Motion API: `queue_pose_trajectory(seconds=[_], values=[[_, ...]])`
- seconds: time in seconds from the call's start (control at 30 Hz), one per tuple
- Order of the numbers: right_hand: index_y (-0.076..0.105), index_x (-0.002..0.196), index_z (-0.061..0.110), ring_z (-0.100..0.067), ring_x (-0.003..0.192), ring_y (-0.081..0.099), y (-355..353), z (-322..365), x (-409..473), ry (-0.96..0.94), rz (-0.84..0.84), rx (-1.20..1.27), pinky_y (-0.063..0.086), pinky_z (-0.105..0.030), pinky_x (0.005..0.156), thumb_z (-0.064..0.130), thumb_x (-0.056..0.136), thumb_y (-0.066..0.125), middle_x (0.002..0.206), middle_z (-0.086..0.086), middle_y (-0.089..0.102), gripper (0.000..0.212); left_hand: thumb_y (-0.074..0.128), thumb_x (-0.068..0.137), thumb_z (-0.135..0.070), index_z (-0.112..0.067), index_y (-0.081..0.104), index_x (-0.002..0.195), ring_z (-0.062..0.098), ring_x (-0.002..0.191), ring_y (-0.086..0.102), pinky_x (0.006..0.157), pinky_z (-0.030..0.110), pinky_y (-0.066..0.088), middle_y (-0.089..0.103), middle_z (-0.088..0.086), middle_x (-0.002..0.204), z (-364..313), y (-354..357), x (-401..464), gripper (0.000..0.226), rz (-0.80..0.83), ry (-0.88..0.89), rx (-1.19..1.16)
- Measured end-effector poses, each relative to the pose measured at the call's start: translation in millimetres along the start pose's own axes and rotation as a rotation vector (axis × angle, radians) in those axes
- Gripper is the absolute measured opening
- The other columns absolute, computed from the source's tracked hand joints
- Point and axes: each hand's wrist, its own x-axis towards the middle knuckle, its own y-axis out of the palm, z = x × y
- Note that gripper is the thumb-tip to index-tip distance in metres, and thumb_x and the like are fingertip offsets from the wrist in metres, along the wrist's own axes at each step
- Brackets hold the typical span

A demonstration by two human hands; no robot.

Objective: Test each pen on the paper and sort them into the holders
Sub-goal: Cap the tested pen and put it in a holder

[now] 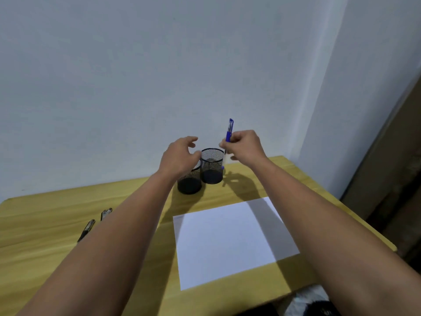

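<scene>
Plain pale wall (136, 76) fills most of the view, with a light wooden desk (45, 224) pushed up against it at the bottom. Going from the left: two dark pens (86, 230) lie on the desk near the left forearm, partly hidden behind it, so I can't tell much about them. Next over, the left hand (180, 156) hovers above the left holder (189, 181), a black mesh cup; its fingers are loosely curled and spread, holding nothing. It covers part of that cup's rim. Just beside it, pretty much touching, is the right holder (212, 166), same black mesh, sitting a bit further back towards the wall. Can't really see what's inside either cup, the bottoms just look dark.

Then the right hand (245, 145) is up above and just right of the right holder, pinching a blue pen (228, 135) between thumb and fingertips. That pen stands nearly upright, blue cap end pointing up, lower end hanging down along the outside right edge of the right holder.

Nearer the camera, a blank white paper (227, 242) lies flat on the desk, between the two forearms, with arm shadows falling across it.
</scene>
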Motion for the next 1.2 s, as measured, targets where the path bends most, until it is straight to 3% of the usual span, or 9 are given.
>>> queue_pose_trajectory(seconds=[0.13, 0.27, 0.47, 0.63, 0.83, 0.93, 1.07, 1.2], values=[[0.078, 0.078, 0.020, -0.017, 0.068, 0.067, 4, -3, 42, -0.073, -0.090, -0.060, 0.064, -0.048, 0.078, 0.022, 0.079, 0.089, 0.068, 0.007, 0.069, 0.012, 0.074, 0.075, -0.063, -0.027, 0.047, 0.146, 0.023, 0.131, 0.053, 0.105, 0.048, 0.045, 0.057, -0.002, 0.143, 7, 24, 33, 0.084, 0.186, -0.030, 0.328], [0.077, 0.084, 0.015, -0.018, 0.072, 0.066, 22, -13, 67, -0.094, -0.054, -0.157, 0.059, -0.041, 0.080, 0.023, 0.080, 0.088, 0.069, 0.007, 0.067, 0.014, 0.074, 0.060, -0.079, -0.022, 0.055, 0.134, 0.024, 0.123, 0.056, 0.097, 0.044, 0.047, 0.063, -0.002, 0.131, 19, 42, 56, 0.096, 0.305, -0.071, 0.446], [0.072, 0.076, 0.021, -0.020, 0.081, 0.073, 48, -42, 75, -0.066, 0.022, -0.267, 0.057, -0.036, 0.074, 0.029, 0.080, 0.090, 0.080, 0.002, 0.074, 0.021, 0.080, 0.057, -0.073, -0.034, 0.053, 0.140, 0.019, 0.121, 0.058, 0.097, 0.042, 0.051, 0.063, -0.007, 0.133, 27, 48, 77, 0.096, 0.372, 0.023, 0.405], [0.077, 0.080, 0.014, -0.022, 0.080, 0.072, 55, -47, 73, -0.073, 0.016, -0.269, 0.055, -0.032, 0.073, 0.028, 0.081, 0.090, 0.077, -0.001, 0.073, 0.020, 0.088, 0.062, -0.058, -0.032, 0.057, 0.138, 0.020, 0.117, 0.060, 0.097, 0.041, 0.051, 0.067, -0.006, 0.127, 27, 44, 83, 0.086, 0.407, 0.090, 0.404], [0.076, 0.080, 0.011, -0.020, 0.076, 0.067, 48, -45, 64, -0.048, 0.016, -0.249, 0.052, -0.029, 0.070, 0.026, 0.082, 0.091, 0.075, 0.000, 0.071, 0.021, 0.088, 0.059, -0.060, -0.032, 0.056, 0.139, 0.019, 0.114, 0.061, 0.097, 0.042, 0.051, 0.068, -0.007, 0.124, 28, 43, 81, 0.091, 0.425, 0.096, 0.383], [0.079, 0.092, 0.012, -0.020, 0.086, 0.072, 46, -40, 56, -0.038, -0.001, -0.239, 0.058, -0.033, 0.081, 0.026, 0.081, 0.090, 0.085, 0.000, 0.075, 0.021, 0.087, 0.059, -0.062, -0.033, 0.055, 0.139, 0.018, 0.116, 0.061, 0.097, 0.042, 0.051, 0.066, -0.008, 0.127, 26, 42, 77, 0.091, 0.418, 0.084, 0.400], [0.076, 0.122, 0.013, -0.017, 0.099, 0.073, 37, -24, 43, -0.046, -0.044, -0.221, 0.059, -0.034, 0.093, 0.029, 0.084, 0.088, 0.103, 0.001, 0.077, 0.043, 0.082, 0.059, -0.070, -0.033, 0.044, 0.148, 0.016, 0.127, 0.056, 0.103, 0.044, 0.047, 0.058, -0.010, 0.141, 25, 33, 69, 0.104, 0.382, 0.050, 0.442], [0.075, 0.126, 0.015, -0.016, 0.100, 0.072, 27, 4, 21, -0.073, -0.075, -0.182, 0.058, -0.035, 0.093, 0.029, 0.086, 0.085, 0.104, 0.004, 0.075, 0.043, 0.075, 0.066, -0.073, -0.032, 0.045, 0.148, 0.018, 0.131, 0.053, 0.103, 0.043, 0.046, 0.058, -0.009, 0.142, 15, 2, 48, 0.096, 0.283, 0.067, 0.463]])
